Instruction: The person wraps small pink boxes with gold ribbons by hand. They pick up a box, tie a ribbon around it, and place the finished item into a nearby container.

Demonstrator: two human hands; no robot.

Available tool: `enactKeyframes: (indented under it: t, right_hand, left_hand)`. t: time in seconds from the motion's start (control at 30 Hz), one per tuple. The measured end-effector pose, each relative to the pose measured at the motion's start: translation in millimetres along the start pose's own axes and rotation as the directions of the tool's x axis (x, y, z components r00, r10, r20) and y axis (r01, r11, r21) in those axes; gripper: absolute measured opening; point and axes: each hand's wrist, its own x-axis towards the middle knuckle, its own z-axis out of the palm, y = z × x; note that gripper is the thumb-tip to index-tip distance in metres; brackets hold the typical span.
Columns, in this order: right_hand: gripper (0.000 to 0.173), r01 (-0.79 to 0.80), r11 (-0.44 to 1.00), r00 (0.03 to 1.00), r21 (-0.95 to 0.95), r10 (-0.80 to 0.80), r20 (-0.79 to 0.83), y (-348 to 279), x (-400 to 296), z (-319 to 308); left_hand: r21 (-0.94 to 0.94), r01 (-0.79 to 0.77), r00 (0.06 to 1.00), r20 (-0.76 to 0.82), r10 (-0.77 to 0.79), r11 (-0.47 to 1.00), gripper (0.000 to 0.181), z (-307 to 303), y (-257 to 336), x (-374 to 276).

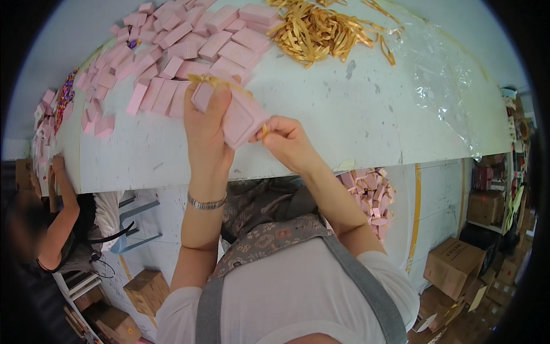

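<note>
A small pink box (240, 122) is held tilted above the white table (326, 124). Around it runs a gold ribbon (210, 80) with a bow near its far end. My left hand (208, 109) grips the box, its thumb on the box's face. At the box's near right corner, the thumb and fingers of my right hand (283, 139) pinch a gold ribbon part. Beyond the hands lie many pink boxes (236, 53), some in a row, others loosely piled. A heap of gold ribbon loops (318, 30) lies to their right.
Clear plastic film (442, 81) covers the table's right side. Below the table edge, a tub (399, 206) holds pink boxes with gold ribbon. Cardboard boxes (455, 268) stand on the floor at right. A co-worker's arm (64, 215) reaches over the far left table, near purple-and-gold items (65, 99).
</note>
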Motion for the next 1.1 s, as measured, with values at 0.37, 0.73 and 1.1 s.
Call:
enactKeyframes:
  t: [0.37, 0.73, 1.1]
  right_hand:
    - [0.036, -0.135, 0.689, 0.871, 0.712, 0.425, -0.247, 29.3, -5.9, 26.7]
    - [0.031, -0.048, 0.877, 0.824, 0.477, 0.305, -0.478, 11.6, -16.3, 34.8]
    - [0.015, -0.019, 0.663, 0.662, 0.748, 0.569, -0.488, 8.7, -14.2, 25.2]
  left_hand:
    - [0.398, -0.190, 0.922, -0.242, 0.303, 0.897, 0.045, -20.5, -74.5, 39.6]
    - [0.298, -0.067, 0.988, -0.115, 0.106, 0.952, 0.056, -9.9, -71.1, 18.8]
    - [0.461, -0.267, 0.943, -0.058, 0.328, 0.847, 0.060, -19.6, -82.2, 29.6]
